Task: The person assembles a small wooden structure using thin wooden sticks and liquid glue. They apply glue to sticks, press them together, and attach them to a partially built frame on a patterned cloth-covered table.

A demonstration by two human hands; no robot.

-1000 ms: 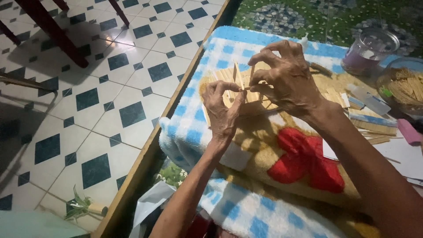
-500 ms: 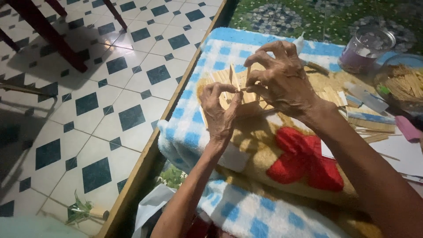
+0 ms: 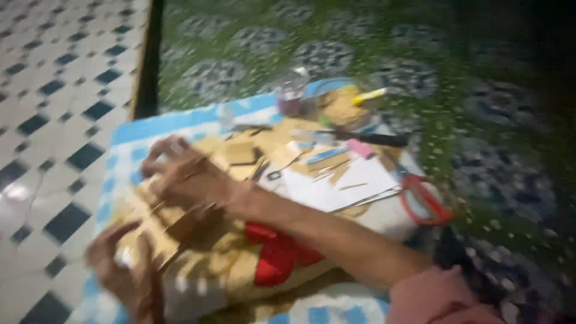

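Right hand [image 3: 183,180] curled over thin pale straw strips [image 3: 174,210] atop yellow cushion [image 3: 222,264]; grip blurred, cannot tell. Left hand [image 3: 120,264] fingers spread, lower left, beside strips. Red-handled scissors [image 3: 420,198] well apart, right.

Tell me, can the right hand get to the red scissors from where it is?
Probably yes. The red scissors lie in the open on the white paper's edge with nothing on top. The right hand is busy at thin sticks farther left, so it must let go first.
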